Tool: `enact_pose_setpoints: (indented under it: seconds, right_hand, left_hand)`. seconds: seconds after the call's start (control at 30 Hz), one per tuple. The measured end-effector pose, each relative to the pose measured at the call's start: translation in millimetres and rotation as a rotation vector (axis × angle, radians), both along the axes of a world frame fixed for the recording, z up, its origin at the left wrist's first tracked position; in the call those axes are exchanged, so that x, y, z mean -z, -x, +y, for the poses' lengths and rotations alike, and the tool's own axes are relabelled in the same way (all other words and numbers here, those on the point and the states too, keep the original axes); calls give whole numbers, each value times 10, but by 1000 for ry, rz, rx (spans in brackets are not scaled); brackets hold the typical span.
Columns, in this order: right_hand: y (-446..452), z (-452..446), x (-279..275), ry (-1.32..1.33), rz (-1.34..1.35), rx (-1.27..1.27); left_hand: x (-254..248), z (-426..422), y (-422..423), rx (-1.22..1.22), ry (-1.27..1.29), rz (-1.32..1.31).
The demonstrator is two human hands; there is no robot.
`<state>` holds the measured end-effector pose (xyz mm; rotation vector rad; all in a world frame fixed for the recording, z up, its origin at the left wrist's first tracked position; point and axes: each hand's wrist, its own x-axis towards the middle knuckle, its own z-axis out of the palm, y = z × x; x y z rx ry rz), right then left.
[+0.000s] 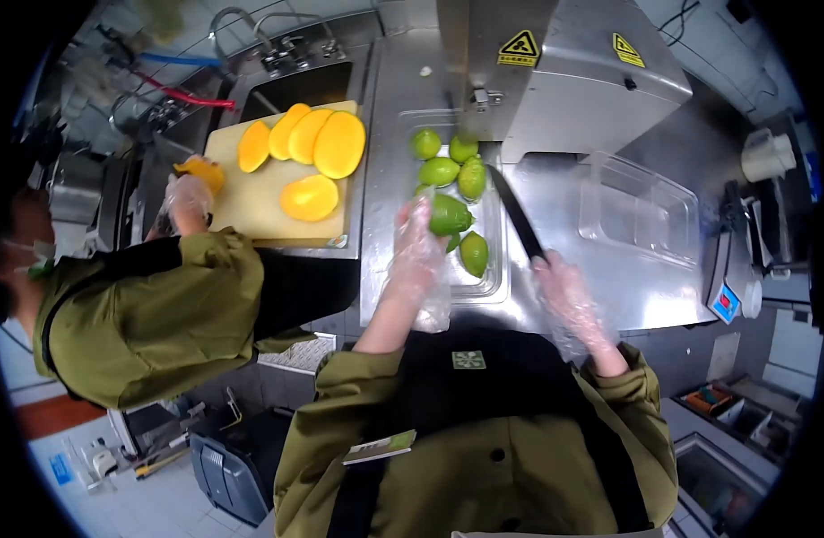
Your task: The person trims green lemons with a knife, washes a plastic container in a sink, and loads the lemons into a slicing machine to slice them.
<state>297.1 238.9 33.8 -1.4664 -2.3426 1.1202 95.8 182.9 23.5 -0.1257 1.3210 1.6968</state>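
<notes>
My left hand point(415, 247), in a clear plastic glove, is closed around a green lemon point(450, 216) and holds it over a clear shallow tray point(493, 285). Several more green lemons lie in that tray, one green lemon point(473, 254) just right of my hand and another green lemon point(440, 171) beyond it. My right hand point(566, 291), gloved as well, grips the handle of a long dark-bladed knife point(516, 213). Its blade points away from me, along the tray's right side, apart from the lemon I hold.
At left, a co-worker's gloved hand point(189, 197) is at an orange mango piece on a cutting board point(237, 215) with several mango pieces. A sink point(313, 90) lies behind. A steel machine point(573, 99) stands at the back; a clear container point(641, 211) is right.
</notes>
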Motion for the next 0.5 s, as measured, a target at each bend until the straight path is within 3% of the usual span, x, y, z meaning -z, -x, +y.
enact_pose_setpoints:
  seconds: [0.1, 0.13, 0.17, 0.23, 0.37, 0.5]
  right_hand:
    - [241, -41, 187, -499, 104, -194]
    - [333, -77, 139, -538, 98, -190]
    - [406, -101, 145, -445, 35, -128]
    - [483, -82, 110, -376, -19, -77]
    - [544, -72, -159, -363, -14, -188]
    - [497, -11, -68, -504, -29, -279]
  left_hand:
    - [216, -165, -33, 144, -57, 1]
    - [339, -201, -66, 211, -65, 198]
    - [478, -233, -115, 275, -74, 393]
    - [234, -196, -146, 136, -347, -241]
    - [130, -263, -20, 440, -255, -53]
    - [241, -308, 36, 478, -261, 91]
